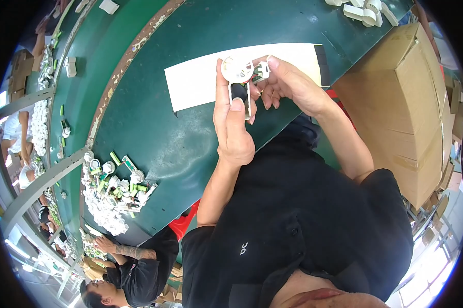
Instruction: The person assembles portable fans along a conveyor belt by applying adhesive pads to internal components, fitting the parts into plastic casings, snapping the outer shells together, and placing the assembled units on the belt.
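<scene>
My left hand is closed around a white plastic housing with a round, spoked head and an open handle. Its thumb presses on a black part inside that handle. Between the thumb and fingers of my right hand is a small white plastic piece, close beside the round head. Thin coloured wires show between the piece and the housing. Both hands are above a white sheet with black tape at its right end, on the green table.
A pile of white and green parts lies to the left; more white housings are at the far right. A large cardboard box stands on the right. At lower left, a co-worker's hand reaches into parts. A raised rim borders a green belt.
</scene>
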Demonstrator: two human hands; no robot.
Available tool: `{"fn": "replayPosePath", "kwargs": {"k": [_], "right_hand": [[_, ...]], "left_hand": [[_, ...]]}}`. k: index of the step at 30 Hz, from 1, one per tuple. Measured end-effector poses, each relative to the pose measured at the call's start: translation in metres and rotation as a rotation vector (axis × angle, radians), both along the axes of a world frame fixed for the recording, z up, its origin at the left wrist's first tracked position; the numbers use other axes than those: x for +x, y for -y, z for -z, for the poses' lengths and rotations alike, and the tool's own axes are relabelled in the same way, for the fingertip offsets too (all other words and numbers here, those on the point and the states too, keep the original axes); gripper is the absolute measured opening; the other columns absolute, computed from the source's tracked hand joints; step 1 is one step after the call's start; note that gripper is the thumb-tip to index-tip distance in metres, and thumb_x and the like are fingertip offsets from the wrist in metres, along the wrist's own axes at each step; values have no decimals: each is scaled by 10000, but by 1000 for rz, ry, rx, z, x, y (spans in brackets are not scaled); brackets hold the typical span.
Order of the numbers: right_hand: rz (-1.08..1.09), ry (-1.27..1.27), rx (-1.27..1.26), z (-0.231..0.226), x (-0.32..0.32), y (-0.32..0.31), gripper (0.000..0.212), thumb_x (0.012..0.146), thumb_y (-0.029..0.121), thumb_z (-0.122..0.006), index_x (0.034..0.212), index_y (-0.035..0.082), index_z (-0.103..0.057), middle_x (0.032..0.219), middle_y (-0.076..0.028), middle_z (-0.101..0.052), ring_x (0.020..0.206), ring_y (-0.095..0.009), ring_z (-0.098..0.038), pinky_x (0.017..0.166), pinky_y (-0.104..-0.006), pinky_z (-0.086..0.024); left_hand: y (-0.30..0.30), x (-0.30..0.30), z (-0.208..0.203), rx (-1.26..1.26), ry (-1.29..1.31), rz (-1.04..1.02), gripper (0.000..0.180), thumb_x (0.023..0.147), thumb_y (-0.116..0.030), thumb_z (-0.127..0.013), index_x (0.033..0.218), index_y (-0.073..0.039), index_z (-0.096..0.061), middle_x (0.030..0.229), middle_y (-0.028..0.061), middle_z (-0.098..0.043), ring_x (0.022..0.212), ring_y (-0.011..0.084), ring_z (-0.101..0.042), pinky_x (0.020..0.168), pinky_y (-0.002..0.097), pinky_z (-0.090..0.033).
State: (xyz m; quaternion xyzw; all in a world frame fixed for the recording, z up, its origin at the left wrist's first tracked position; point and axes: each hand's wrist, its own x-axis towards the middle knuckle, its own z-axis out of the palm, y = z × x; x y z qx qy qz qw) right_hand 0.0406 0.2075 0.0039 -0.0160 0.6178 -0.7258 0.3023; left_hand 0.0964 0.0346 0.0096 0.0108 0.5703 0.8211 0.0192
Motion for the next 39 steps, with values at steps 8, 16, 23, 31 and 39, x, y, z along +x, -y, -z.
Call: {"fn": "replayPosePath", "kwargs": {"k": [8, 16, 23, 31, 39], "right_hand": [[8, 189, -200, 2, 0, 6, 579, 1087, 582, -406, 1192, 51, -612, 974, -58, -672, 725, -147, -658, 635, -271, -527], [267, 33, -325, -4, 7, 10, 362, 1060, 245, -615, 1364, 79, -508, 1128, -87, -696, 991, -147, -683, 778, -304, -561], [197, -368, -456, -17, 14, 1, 456, 978, -3, -683, 1393, 28, -497, 1319, -130, -616, 1153, -195, -647, 940, -341, -579], [203, -417, -238, -31, 15, -1, 432, 971, 22, -716, 1367, 21, -545, 1233, -116, -657, 1081, -161, -658, 892, -299, -565], [206, -398, -20, -33, 13, -1, 369, 971, 110, -744, 1312, 36, -622, 997, -53, -676, 823, -92, -631, 739, -254, -530]], "left_hand": [[-6, 2, -5, -179, -76, -47, 658, 1043, -110, -326, 1654, 32, -130, 1010, 73, -635, 736, 84, -488, 612, 232, -406], [-5, 5, 0, -199, -64, -153, 609, 1020, -52, -311, 1618, 58, -276, 1002, 67, -649, 675, 45, -443, 594, 214, -363], [-9, -1, 6, -126, -61, -206, 604, 992, -13, -313, 1589, 78, -335, 1178, 147, -685, 817, 83, -579, 723, 222, -468], [-1, -1, 4, -276, -206, -58, 717, 941, -51, -350, 1612, 120, -164, 1541, 310, -443, 1402, 379, -483, 1181, 396, -345], [-4, 3, -4, -334, -110, -31, 714, 994, -50, -408, 1619, 115, -105, 1625, 346, -297, 1479, 436, -386, 1210, 438, -301]]}}
